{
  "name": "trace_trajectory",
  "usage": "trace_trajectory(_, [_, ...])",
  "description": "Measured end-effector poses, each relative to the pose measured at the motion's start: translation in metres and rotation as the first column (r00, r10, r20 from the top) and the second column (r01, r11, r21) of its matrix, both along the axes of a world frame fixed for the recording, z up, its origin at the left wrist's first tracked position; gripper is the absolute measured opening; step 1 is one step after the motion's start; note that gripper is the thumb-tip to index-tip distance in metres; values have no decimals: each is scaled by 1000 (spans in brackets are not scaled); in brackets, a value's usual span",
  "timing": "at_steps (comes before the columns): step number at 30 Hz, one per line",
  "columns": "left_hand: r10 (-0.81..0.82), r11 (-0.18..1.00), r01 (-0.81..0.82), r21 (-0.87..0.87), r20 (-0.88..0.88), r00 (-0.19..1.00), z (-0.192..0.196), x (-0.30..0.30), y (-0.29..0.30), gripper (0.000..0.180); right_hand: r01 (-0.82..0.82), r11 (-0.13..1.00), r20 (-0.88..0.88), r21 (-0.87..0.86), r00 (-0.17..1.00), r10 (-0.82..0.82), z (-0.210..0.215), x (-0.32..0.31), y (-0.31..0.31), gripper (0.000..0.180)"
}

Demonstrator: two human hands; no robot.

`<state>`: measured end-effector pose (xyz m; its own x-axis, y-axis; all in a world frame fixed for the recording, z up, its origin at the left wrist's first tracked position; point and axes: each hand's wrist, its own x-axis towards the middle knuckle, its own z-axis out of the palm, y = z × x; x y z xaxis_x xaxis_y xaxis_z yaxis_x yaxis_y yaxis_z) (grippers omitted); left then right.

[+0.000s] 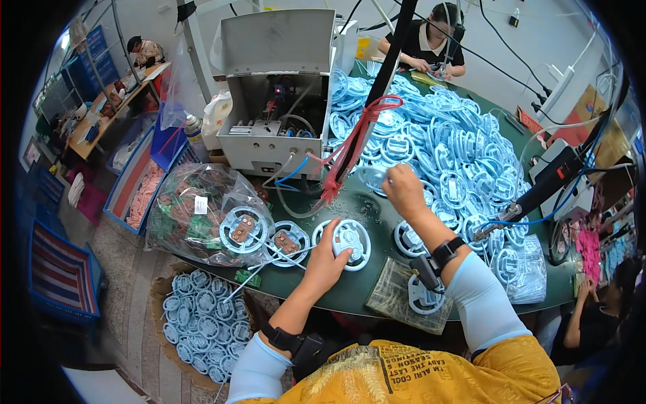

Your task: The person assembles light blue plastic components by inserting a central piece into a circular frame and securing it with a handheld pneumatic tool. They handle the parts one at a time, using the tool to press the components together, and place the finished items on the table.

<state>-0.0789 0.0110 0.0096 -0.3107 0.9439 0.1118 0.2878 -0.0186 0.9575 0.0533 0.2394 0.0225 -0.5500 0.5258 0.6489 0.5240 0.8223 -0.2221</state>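
Note:
My left hand [325, 261] grips a light blue plastic wheel-shaped part [352, 237] by its left side, thumb across its face. Further out and to the right, my right hand [406, 191] has its fingers drawn together; whatever they hold is too small to make out. Just left of those fingertips is a blurred light blue part [371, 176]. Left of my left hand lie two round blue parts with brown circuit boards, one nearer the bag [242, 227] and one beside it [289, 237], with white wires trailing off the table edge.
A big pile of blue parts [444, 148] covers the green table's far right. A grey machine box [272, 145] with raised lid stands behind a clear bag [195, 215]. A taped pad [390, 289] lies in front. A carton of parts [202, 323] sits on the floor. Co-workers sit nearby.

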Motion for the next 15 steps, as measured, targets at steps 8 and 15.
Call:
trace_trajectory(8, [85, 991, -69, 112, -146, 986, 12, 24, 17, 60, -562, 187, -590, -806, 734, -337, 14, 62, -69, 15])
trace_trajectory(15, [-34, 995, -3, 99, 369, 929, 19, 44, 19, 19, -109, 942, -220, -319, 975, 38, 33, 107, -127, 78])
